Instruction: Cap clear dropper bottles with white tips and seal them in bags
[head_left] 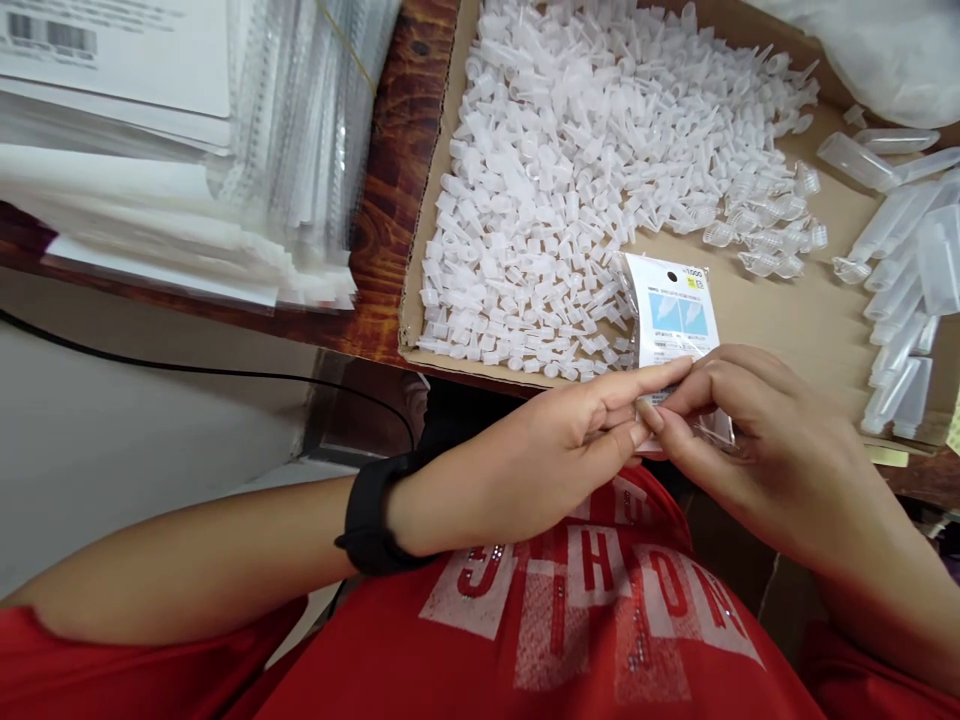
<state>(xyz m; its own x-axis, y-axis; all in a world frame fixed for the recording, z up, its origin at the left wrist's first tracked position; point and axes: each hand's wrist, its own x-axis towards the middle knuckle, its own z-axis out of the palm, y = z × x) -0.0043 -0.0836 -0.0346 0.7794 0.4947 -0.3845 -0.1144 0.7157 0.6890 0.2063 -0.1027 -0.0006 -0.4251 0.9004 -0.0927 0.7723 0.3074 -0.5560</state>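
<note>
A clear plastic packet with a printed white card is held upright between my hands, over the front edge of the cardboard tray. The card has a punched hole near its top and two blue pictures. My left hand, with a black band on its wrist, grips the packet's lower left side. My right hand pinches the lower part from the right, thumb and fingertips meeting my left fingers. My fingers cover the packet's lower end, so what lies inside there is hidden.
The shallow cardboard tray holds a heap of small translucent nozzle caps, several clear ribbed pieces, and clear plastic tubes at right. Stacked plastic packets with cards lie on the wooden table at left. A black cable hangs below.
</note>
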